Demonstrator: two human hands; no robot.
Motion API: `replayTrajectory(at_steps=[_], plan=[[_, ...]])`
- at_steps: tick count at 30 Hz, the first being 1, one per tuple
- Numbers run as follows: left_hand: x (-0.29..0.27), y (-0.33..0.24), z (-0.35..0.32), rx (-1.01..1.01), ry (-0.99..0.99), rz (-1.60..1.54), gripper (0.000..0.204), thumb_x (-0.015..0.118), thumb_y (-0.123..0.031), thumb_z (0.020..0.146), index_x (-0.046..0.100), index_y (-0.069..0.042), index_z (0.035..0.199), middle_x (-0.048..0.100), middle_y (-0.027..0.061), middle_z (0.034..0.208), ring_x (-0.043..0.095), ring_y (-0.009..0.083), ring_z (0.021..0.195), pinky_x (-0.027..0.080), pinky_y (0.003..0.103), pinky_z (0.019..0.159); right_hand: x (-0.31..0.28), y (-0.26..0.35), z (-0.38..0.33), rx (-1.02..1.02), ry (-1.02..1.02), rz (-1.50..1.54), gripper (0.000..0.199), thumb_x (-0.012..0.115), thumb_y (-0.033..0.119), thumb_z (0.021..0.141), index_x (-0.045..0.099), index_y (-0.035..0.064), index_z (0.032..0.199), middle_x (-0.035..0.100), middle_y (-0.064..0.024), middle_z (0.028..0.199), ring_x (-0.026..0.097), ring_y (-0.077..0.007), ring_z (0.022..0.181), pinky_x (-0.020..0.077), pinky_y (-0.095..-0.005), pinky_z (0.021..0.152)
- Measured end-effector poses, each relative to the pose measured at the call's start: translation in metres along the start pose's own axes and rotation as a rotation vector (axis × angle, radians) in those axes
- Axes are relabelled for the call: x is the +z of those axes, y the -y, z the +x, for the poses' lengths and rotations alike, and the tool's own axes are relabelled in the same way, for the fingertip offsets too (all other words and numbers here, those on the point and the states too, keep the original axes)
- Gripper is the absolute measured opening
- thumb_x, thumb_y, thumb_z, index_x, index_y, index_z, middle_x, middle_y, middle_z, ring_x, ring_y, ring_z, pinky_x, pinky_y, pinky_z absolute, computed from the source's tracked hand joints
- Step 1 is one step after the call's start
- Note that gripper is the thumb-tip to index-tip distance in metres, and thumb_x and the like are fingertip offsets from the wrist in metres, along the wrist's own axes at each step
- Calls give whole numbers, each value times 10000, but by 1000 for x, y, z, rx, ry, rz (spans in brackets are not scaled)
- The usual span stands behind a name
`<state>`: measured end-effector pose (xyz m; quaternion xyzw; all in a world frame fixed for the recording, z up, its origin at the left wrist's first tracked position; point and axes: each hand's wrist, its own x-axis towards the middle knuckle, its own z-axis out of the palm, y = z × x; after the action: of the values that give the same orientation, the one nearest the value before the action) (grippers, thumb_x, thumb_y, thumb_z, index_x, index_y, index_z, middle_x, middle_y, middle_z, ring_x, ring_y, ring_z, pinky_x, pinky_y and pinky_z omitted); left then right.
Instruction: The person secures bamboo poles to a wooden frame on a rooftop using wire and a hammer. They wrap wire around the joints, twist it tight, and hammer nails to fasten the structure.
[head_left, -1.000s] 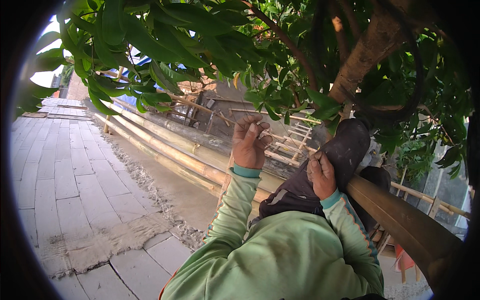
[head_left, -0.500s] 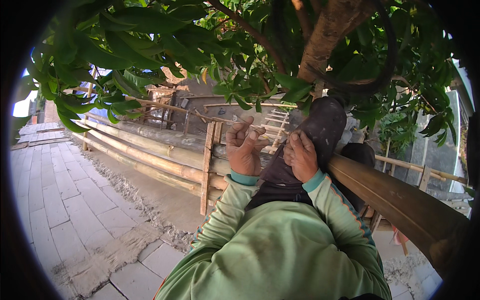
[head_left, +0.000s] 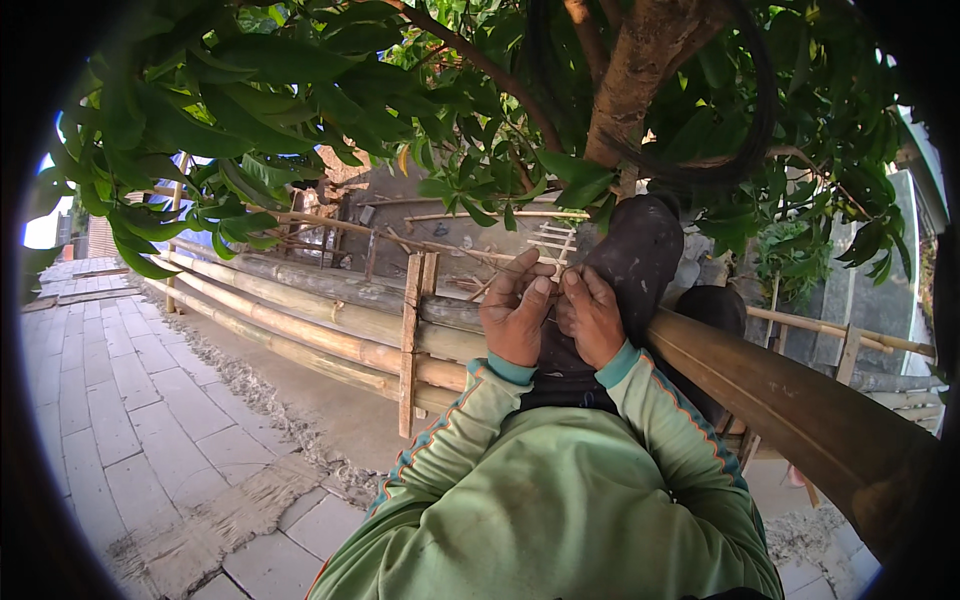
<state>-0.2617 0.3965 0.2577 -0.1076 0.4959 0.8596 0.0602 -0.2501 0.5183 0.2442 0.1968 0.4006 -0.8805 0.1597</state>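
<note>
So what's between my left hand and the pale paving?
In the head view, between your left hand and the paving lie an upright wooden slat, long bamboo poles, a brownish ground strip and a rough, crumbly edge.

Tree: a brown trunk [head_left: 625, 95] leans over me from above, forking near the top.
Foliage: broad green leaves [head_left: 285, 60] hang across my upper view, one yellow leaf [head_left: 403, 158] among them.
Black loop: a dark, curved length [head_left: 720, 172], hose or cable, I cannot tell which, crosses before the trunk.
Rails: long bamboo poles [head_left: 335, 345] run side by side on my left, with a wooden upright [head_left: 410, 345] standing against them.
Thick pole: a brown beam [head_left: 790, 405] slants down to my right.
Ground: pale paving slabs [head_left: 110, 400] lie left, edged by rough mortar [head_left: 270, 430].
Beyond: a ladder-like frame [head_left: 552, 237].
</note>
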Motion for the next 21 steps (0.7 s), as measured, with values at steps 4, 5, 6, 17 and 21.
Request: replayTrajectory(at_steps=[4, 5, 6, 17, 21], plan=[[-8, -3, 14, -154, -93, -87, 368, 658, -35, 963, 578, 47, 1313, 697, 112, 1037, 680, 171, 843, 578, 293, 741, -9, 6, -2, 24, 104, 217, 352, 470, 379, 1092, 595, 51, 1056, 377, 64, 625, 312, -27, 493, 252, -192, 442], [-10, -3, 16, -172, -104, -112, 359, 657, -40, 966, 582, 46, 1305, 695, 108, 1019, 677, 164, 808, 577, 284, 697, -11, 7, -2, 21, 132, 216, 372, 458, 383, 1094, 600, 40, 1068, 370, 63, 619, 309, -31, 488, 253, -193, 440], [-10, -4, 16, -183, -104, -109, 355, 659, -42, 965, 584, 45, 1301, 693, 105, 1016, 672, 159, 790, 568, 277, 666, -12, 7, -3, 18, 160, 215, 393, 446, 388, 1095, 605, 29, 1080, 363, 61, 613, 306, -35, 484, 255, -194, 439], [-25, -37, 23, -547, 223, 119, 303, 688, -52, 950, 672, 41, 1238, 705, 81, 933, 635, 131, 667, 517, 255, 569, -13, 10, 3, 17, 86, 202, 476, 544, 428, 1057, 568, 16, 1294, 342, 82, 632, 277, -26, 479, 277, -195, 428], [-40, -42, 18, -764, 414, 87, 296, 689, -30, 934, 686, 56, 1217, 684, 105, 891, 589, 121, 585, 461, 253, 511, -17, 15, 12, -6, 163, 206, 535, 552, 436, 1052, 530, 22, 1391, 318, 82, 622, 271, -30, 474, 270, -196, 426]])
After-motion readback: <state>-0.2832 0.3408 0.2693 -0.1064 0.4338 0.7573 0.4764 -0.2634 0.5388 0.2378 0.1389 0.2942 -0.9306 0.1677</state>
